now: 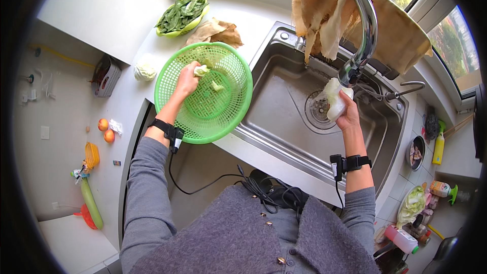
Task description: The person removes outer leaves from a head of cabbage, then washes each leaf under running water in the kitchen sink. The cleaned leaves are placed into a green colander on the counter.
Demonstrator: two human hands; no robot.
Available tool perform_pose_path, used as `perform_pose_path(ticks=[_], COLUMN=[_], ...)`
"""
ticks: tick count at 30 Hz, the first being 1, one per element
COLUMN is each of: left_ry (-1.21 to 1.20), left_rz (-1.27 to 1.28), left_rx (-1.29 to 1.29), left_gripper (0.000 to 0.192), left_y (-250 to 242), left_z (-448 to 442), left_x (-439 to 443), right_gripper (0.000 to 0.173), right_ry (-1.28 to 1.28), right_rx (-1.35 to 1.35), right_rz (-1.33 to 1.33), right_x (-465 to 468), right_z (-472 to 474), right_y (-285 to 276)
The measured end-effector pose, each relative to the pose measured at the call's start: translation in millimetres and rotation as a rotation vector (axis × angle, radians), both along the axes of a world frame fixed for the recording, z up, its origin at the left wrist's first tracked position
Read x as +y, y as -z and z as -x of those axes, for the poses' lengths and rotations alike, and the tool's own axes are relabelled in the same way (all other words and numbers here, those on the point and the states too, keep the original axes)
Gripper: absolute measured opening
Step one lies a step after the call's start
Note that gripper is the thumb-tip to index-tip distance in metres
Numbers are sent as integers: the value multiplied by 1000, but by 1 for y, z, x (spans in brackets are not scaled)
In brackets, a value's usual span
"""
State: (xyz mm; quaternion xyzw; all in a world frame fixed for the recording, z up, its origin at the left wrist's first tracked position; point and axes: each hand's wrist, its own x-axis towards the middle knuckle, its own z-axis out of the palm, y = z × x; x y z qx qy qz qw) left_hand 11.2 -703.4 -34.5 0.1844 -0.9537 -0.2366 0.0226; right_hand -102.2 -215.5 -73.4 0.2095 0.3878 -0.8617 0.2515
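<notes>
My left hand is inside a green plastic colander, gripping a pale green leaf piece. Another small leaf piece lies on the colander's bottom. Under the chrome faucet, my right hand holds a whitish cabbage-like leaf above the drain of the stainless steel sink. Water seems to run over that leaf. A pale round cabbage rests on the counter left of the colander.
Green pods fill a yellow-green basket behind the colander, near a brown cloth. Another brown cloth hangs behind the faucet. Apples and a long green gourd lie at left. Leaves and bottles stand at right. Cables hang before me.
</notes>
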Motion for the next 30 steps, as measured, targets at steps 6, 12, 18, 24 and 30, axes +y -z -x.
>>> perform_pose_path(ticks=[6,12,18,24,30], left_ry=[415,280,384,188,-239], left_rz=[8,117,480,442,-648], left_rx=[-202,65,85,-93,0], left_gripper=[40,29,38,35,16], left_y=[1,-2,15,27,-10], left_z=[-8,15,31,39,46], left_x=[45,20,19,11,8], right_gripper=[35,36,37,40,37], right_ry=[-10,-30,-15,-33,12], right_rx=[0,23,43,75,116], right_rz=[59,102,75,175,225], right_x=[-7,-7,-13,-10,-13], right_z=[2,6,5,2,9], right_y=[10,15,14,-1,1])
